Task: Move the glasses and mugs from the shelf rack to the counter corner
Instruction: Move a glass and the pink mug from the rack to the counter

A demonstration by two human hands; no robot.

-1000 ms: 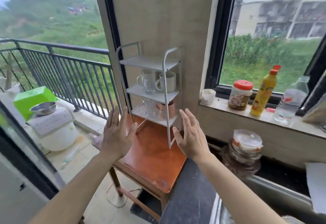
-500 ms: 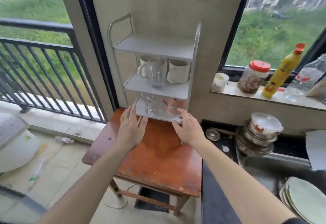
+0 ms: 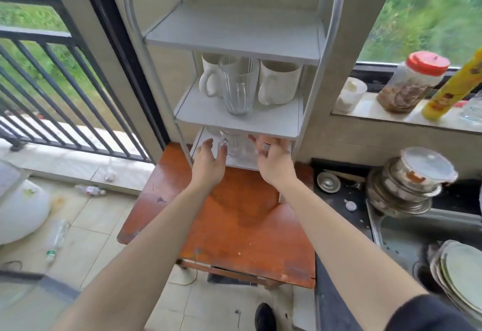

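Beside glass mug [image 3: 236, 145], left hand [image 3: 208, 165], right hand [image 3: 273, 162]

Home kitchen: sink [image 3: 417, 229], stacked plates [image 3: 459, 273]

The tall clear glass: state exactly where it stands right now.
In the head view the tall clear glass stands centrally on the rack's middle shelf, in front of the gap between the left mug and right mug.

Clear glass mug [image 3: 238, 90] on matt white rack [image 3: 234, 35]; worn wooden table [image 3: 234, 223].
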